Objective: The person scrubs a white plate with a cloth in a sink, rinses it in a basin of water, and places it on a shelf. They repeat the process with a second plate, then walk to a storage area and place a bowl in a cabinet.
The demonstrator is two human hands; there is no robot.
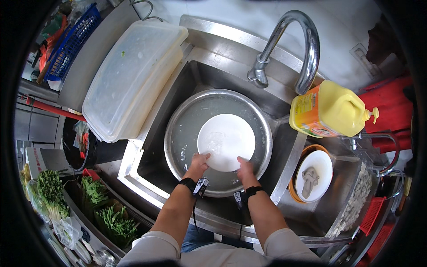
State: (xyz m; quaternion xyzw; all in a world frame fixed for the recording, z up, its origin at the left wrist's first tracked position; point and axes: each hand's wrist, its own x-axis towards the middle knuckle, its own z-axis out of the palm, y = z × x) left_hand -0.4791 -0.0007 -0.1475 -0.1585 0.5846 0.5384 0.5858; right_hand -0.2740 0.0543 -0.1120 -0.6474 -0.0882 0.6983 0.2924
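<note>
A round white plate (227, 138) is gripped at its near edge by both hands, over a wide steel basin (171, 153) of cloudy water. My left hand (199, 163) has its thumb on the rim at the near left. On the near right, my right hand (244, 168) holds the rim the same way, its other fingers hidden beneath. A wet, shiny patch shows on the plate's left half. The basin stands inside a steel sink (153, 155).
A chrome faucet (311, 49) arches behind the basin. Left of the sink lies a lidded plastic bin (133, 75); to the right stands a yellow pump jug (340, 109). Below it, a white bowl (322, 167) holds a grey cloth (309, 180). Leafy greens (118, 224) fill the lower left.
</note>
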